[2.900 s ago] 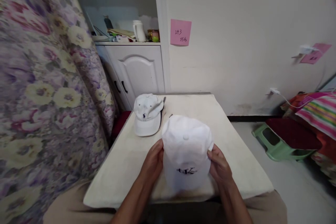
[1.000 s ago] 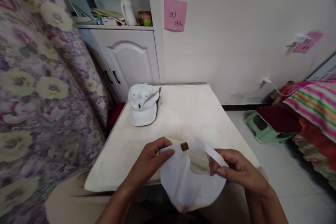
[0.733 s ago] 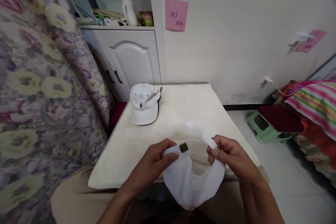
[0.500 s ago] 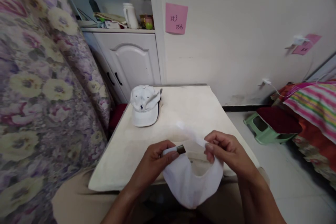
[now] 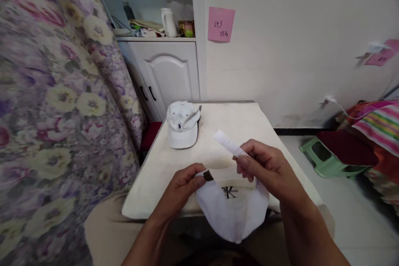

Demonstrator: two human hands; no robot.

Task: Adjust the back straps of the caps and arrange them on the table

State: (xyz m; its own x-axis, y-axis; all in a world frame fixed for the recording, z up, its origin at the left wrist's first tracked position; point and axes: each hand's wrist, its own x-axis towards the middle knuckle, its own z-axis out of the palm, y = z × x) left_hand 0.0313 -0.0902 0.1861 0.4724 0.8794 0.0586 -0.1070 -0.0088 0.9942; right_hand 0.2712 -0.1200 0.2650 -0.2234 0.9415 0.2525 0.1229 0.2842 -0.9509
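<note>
A white cap point(image 5: 232, 210) with a dark logo hangs over the near edge of the cream table point(image 5: 249, 122), its back opening facing up. My left hand point(image 5: 182, 189) pinches the side of the back band that carries the dark metal buckle point(image 5: 208, 176). My right hand point(image 5: 264, 166) pinches the cap's white adjusting strap point(image 5: 227, 143), whose loose end sticks up and to the left. A second white cap point(image 5: 183, 124), with a small dark emblem, lies on the table's far left part, away from both hands.
A flowered curtain point(image 5: 56, 91) fills the left side. A white cabinet point(image 5: 168, 75) with a jug and small items on top stands behind the table. A pink note point(image 5: 220, 24) is on the wall. A green stool point(image 5: 330, 160) and striped bedding point(image 5: 378, 126) lie to the right.
The cap was turned from top up to back opening up. My right hand pulled the strap away from the buckle and lifted its free end; the view shifted slightly.
</note>
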